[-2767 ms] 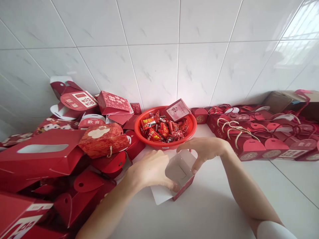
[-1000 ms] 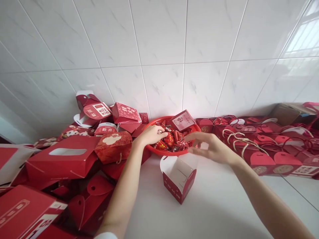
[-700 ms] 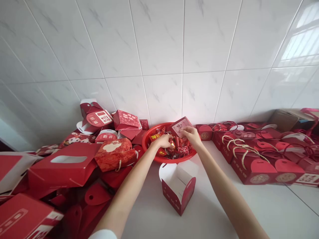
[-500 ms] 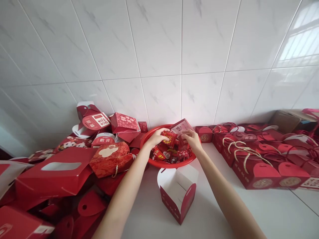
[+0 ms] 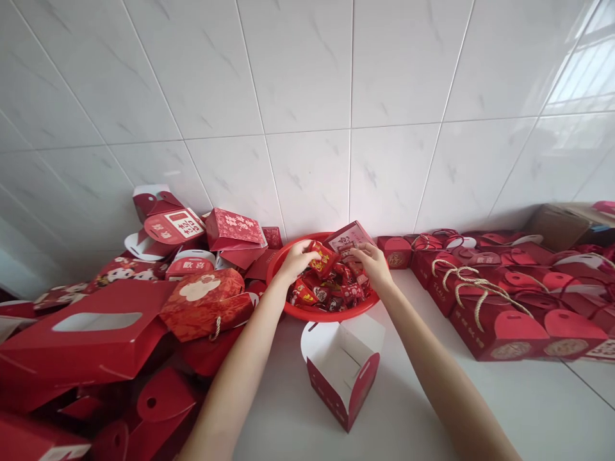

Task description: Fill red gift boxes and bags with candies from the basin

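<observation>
My left hand (image 5: 294,261) is closed on a red candy packet (image 5: 323,259) with yellow print, lifted over the red plastic basin (image 5: 331,316). My right hand (image 5: 375,264) pinches a small dark-red wrapped candy (image 5: 345,248) above the basin's right side. Loose wrapped candies (image 5: 319,294) fill the basin below both hands. Behind my fingers, a pink-and-red printed box (image 5: 353,233) leans at the basin's back. Nearer to me, between my forearms, an open red gift box (image 5: 342,371) shows its white inside, with only its folded bottom visible.
Red gift boxes in many prints (image 5: 202,301) are heaped on the left, partly behind my left forearm. Rows of closed red boxes with cord handles (image 5: 500,323) stand at right. A brown cardboard box (image 5: 557,225) sits behind them. White tiled wall (image 5: 307,186) rises behind the basin.
My left hand has raised the red packet slightly from the pile. My right hand's fingers have come up with a small candy. The view has shifted slightly; the open box stays put.
</observation>
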`<state>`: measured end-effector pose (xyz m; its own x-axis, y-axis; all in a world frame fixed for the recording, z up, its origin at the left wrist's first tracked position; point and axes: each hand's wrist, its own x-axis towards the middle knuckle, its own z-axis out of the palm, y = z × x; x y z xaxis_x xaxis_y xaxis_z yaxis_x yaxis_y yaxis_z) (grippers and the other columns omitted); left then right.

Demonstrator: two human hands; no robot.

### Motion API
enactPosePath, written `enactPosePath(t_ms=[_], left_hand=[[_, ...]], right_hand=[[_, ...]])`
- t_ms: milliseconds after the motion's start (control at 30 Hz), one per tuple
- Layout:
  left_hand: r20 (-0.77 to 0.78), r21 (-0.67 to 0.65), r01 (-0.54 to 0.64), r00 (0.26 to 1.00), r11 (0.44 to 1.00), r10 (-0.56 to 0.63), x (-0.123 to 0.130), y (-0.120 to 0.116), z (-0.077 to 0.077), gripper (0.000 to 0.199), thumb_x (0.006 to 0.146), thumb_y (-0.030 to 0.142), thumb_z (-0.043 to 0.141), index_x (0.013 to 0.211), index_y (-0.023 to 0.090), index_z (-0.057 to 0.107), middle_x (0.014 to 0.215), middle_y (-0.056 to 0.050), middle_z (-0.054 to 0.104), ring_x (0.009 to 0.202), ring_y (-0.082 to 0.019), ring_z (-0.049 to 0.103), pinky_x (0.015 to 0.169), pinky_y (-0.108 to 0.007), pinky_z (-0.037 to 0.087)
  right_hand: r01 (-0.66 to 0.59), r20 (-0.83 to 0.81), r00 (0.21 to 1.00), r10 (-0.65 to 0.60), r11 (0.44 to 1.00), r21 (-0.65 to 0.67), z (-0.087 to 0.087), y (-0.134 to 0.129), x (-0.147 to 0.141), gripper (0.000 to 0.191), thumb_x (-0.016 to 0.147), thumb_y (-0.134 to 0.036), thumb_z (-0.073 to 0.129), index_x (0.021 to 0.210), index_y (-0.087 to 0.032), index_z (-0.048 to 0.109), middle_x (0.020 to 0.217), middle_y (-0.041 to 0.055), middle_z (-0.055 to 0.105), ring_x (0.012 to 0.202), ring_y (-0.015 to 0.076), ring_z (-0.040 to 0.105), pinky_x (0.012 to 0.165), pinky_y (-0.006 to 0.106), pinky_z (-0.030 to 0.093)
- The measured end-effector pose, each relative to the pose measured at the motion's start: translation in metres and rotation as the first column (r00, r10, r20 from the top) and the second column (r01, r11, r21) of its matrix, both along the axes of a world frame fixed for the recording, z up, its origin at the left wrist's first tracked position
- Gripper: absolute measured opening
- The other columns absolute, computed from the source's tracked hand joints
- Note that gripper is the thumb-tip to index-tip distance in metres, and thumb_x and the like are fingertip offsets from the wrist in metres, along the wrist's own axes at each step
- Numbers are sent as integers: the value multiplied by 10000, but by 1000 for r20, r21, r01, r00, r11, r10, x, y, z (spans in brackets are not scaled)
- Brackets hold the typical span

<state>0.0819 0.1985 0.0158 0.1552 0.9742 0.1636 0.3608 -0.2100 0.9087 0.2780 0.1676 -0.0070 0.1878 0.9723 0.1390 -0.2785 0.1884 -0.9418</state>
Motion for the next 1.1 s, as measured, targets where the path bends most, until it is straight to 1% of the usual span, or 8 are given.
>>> enactPosePath(t_ms=[100,167,300,433,533,733,967,1100], left_hand=[[-64,88,-285,955,955,290,-3,2,-1,372,766,149,632,1136,182,653,1194,-101,715,1133,-253,661,988,-368,522],[-120,205,-347,919,915,375,-3,1,0,419,773,111,630,1186,178,644,1283,-118,677,1204,-253,627,1065,-367,473],[-420,268,17,902,963,101,5,-5,-1,354,813,57,545,1100,185,706,1197,-74,728,1109,-208,676,1015,-311,507],[-684,60,249,716,967,-142,17,-8,-8,477,650,-25,638,1043,220,750,1186,-77,740,1185,-287,648,1012,-345,496],[-686,35,202,717,979,-124,18,-6,-11,455,651,-21,643,1018,217,765,1150,-106,751,1120,-330,680,962,-387,515],[-556,129,101,831,987,-13,10,-2,-3,357,918,124,450,1094,222,745,1221,-49,739,1194,-215,649,1034,-308,469],[-453,203,30,889,979,67,9,-7,-4,304,956,258,483,1168,207,694,1183,-43,743,1006,-197,707,882,-286,539],[-475,230,-34,868,973,142,7,-4,-6,300,968,246,456,1162,198,680,1147,-55,746,935,-190,706,858,-291,538]], right_hand=[[46,-54,997,-47,999,-25,0,2,3,272,602,-381,772,652,-216,561,655,-19,653,634,149,644,607,261,557],[40,-90,995,-44,998,-37,1,2,4,258,609,-384,755,666,-220,564,661,-18,655,646,155,650,634,275,568],[39,-180,982,-48,998,-57,2,-1,4,249,581,-352,753,672,-222,561,619,-34,628,594,147,618,584,267,542],[56,-185,981,-65,997,-55,4,-4,4,219,609,-369,720,705,-216,596,568,-48,586,515,133,549,471,254,463],[25,-139,990,-31,999,-46,6,-6,4,212,645,-401,696,692,-221,593,554,-42,574,496,138,536,443,261,434],[-67,-137,989,54,993,-92,9,-8,4,271,664,-459,718,633,-227,580,501,-28,550,438,121,479,361,239,344],[-171,-87,983,161,977,-125,8,-8,3,385,653,-523,756,624,-223,518,584,11,641,469,144,559,312,218,298],[-158,-120,983,139,974,-161,7,-7,2,423,660,-553,750,647,-230,477,553,-12,618,370,92,407,282,209,185]])
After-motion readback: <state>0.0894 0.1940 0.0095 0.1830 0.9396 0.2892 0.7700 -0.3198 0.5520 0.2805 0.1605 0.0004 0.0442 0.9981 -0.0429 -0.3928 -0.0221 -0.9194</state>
